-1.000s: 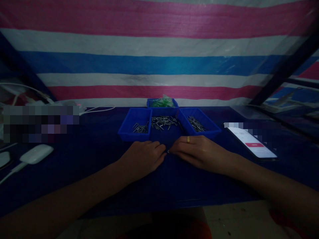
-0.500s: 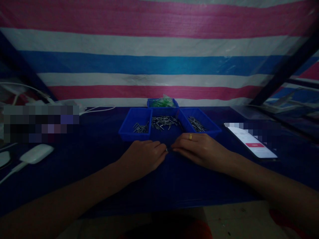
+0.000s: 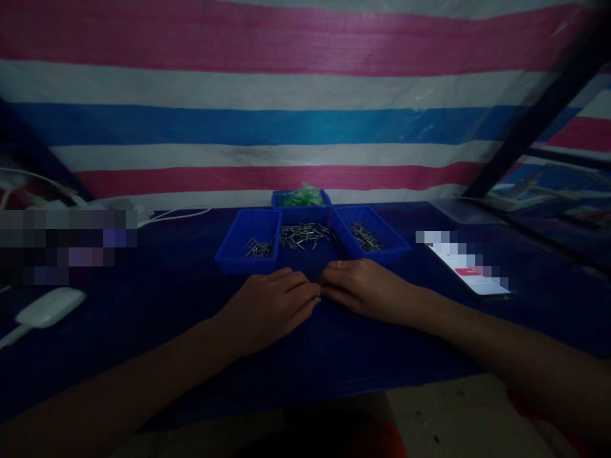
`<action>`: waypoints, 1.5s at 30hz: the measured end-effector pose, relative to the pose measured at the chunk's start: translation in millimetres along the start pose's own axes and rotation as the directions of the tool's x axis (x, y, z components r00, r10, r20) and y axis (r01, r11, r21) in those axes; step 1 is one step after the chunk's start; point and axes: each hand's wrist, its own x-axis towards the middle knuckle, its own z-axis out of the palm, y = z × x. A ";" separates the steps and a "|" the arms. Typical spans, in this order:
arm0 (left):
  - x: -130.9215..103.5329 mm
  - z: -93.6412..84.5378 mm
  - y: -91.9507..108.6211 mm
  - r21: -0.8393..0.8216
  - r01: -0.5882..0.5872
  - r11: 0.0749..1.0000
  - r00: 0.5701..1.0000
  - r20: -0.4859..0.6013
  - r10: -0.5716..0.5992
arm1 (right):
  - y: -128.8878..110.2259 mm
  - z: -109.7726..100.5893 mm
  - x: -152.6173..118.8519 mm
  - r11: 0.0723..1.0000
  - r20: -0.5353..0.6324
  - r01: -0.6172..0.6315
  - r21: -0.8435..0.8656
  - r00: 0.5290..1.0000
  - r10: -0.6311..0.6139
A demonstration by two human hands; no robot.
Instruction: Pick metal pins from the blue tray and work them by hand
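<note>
My left hand [image 3: 273,308] and my right hand [image 3: 361,285] meet fingertip to fingertip over the blue table, just in front of the bins. Both are closed in a pinch. Whatever sits between the fingertips is too small and dark to make out. Beyond the hands lies a loose pile of thin metal pins [image 3: 305,235]. To its left a blue bin [image 3: 238,257] holds bent metal pins [image 3: 260,248]. On its right another blue bin [image 3: 389,245] contains more metal pins [image 3: 365,235].
Behind the pile stands a third blue bin [image 3: 275,199] with green plastic packaging [image 3: 303,196]. A lit phone [image 3: 472,270] lies at right. A white charger [image 3: 50,307] with a cable and blurred-out items occupy the left. A striped sheet [image 3: 305,127] closes off the back.
The view has shifted, so bins and phone appear further left. My fingertips have come closer together, and the small dark gap between them has nearly vanished.
</note>
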 end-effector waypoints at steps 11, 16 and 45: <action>1.3 -0.4 -0.1 0.004 0.080 0.997 0.995 0.056 -0.080 | 0.5 -7.6 -1.9 0.998 0.005 0.067 0.010 0.998 -0.067; 1.4 1.3 -1.6 0.061 0.096 0.994 0.986 0.129 -0.103 | -2.6 -8.1 -2.4 0.996 0.019 0.091 -0.005 0.996 -0.091; 1.0 -3.2 -3.8 0.091 0.111 0.990 0.973 0.192 -0.127 | 3.3 -3.4 -2.4 0.991 0.014 -0.086 -0.099 0.996 0.088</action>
